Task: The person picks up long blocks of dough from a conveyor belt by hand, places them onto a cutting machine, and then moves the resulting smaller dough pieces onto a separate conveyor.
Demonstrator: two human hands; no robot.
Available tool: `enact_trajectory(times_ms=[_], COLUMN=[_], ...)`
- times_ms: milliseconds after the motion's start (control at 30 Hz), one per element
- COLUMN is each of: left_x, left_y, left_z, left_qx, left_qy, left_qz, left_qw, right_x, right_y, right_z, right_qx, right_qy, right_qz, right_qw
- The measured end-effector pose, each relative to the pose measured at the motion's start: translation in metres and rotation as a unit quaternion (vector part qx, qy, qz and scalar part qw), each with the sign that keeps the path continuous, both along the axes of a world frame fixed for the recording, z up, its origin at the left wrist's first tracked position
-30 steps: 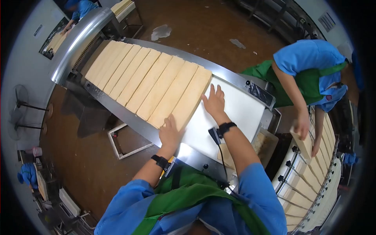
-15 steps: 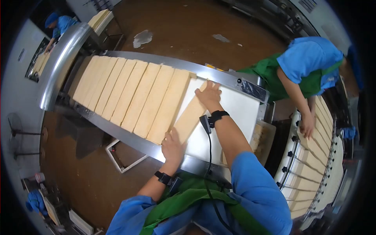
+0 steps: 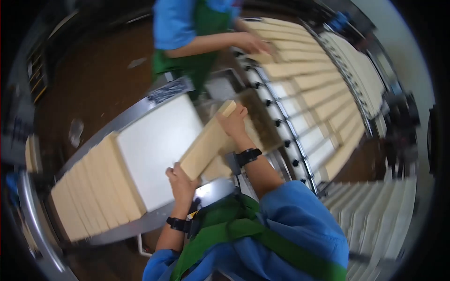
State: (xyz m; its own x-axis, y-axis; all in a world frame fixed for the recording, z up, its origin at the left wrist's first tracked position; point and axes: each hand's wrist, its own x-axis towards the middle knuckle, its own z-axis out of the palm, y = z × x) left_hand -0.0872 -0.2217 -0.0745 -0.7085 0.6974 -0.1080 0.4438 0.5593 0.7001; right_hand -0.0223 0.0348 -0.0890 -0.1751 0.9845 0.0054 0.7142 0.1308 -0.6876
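Beside belt (image 3: 157, 140); slab (image 3: 205, 149) (underside hidden)

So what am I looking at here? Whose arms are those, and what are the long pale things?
The picture comes from a camera worn on a worker's head, looking down, so the blue sleeves at the bottom are that worker's own. The left hand and right hand grip the two ends of one long pale slab, held over the end of a white belt. More slabs lie side by side further along the belt. To the right, a rack carries other slabs, and another person reaches over them.
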Motion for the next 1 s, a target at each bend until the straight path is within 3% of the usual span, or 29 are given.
enact_trajectory(times_ms=[67, 100, 200, 300, 400, 500, 567, 667, 867, 1000], left_x=[0.019, 0.028, 0.070, 0.120, 0.167, 0.203, 0.219, 0.236, 0.252, 0.261], left_y=[0.026, 0.044, 0.092, 0.122, 0.138, 0.150, 0.154, 0.170, 0.191, 0.201], left_z=[0.015, 0.023, 0.054, 0.085, 0.106, 0.127, 0.124, 0.114, 0.112, 0.112], left_qx=[0.057, 0.081, 0.137, 0.182, 0.153, 0.066, 0.040, 0.045, 0.022, 0.005], left_qy=[0.025, 0.020, 0.034, 0.044, 0.002, -0.119, -0.143, -0.160, -0.168, -0.157], left_qz=[-0.052, -0.084, -0.201, -0.335, -0.479, -0.567, -0.590, -0.608, -0.597, -0.598], left_qw=[0.997, 0.993, 0.969, 0.923, 0.864, 0.813, 0.794, 0.777, 0.784, 0.786], right_x=[0.056, 0.090, 0.198, 0.305, 0.392, 0.429, 0.442, 0.465, 0.477, 0.485], right_y=[-0.005, 0.007, 0.029, 0.043, 0.058, 0.072, 0.084, 0.118, 0.131, 0.132], right_z=[0.058, 0.051, 0.069, 0.080, 0.084, 0.081, 0.076, 0.058, 0.070, 0.065], right_qx=[-0.037, 0.025, 0.070, 0.013, -0.079, -0.130, -0.135, -0.105, -0.179, -0.153], right_qy=[0.089, 0.086, 0.066, 0.037, -0.073, -0.209, -0.278, -0.304, -0.277, -0.260], right_qz=[-0.069, -0.118, -0.226, -0.300, -0.286, -0.218, -0.176, -0.197, -0.163, -0.174], right_qw=[0.993, 0.989, 0.969, 0.953, 0.952, 0.944, 0.935, 0.926, 0.930, 0.937])
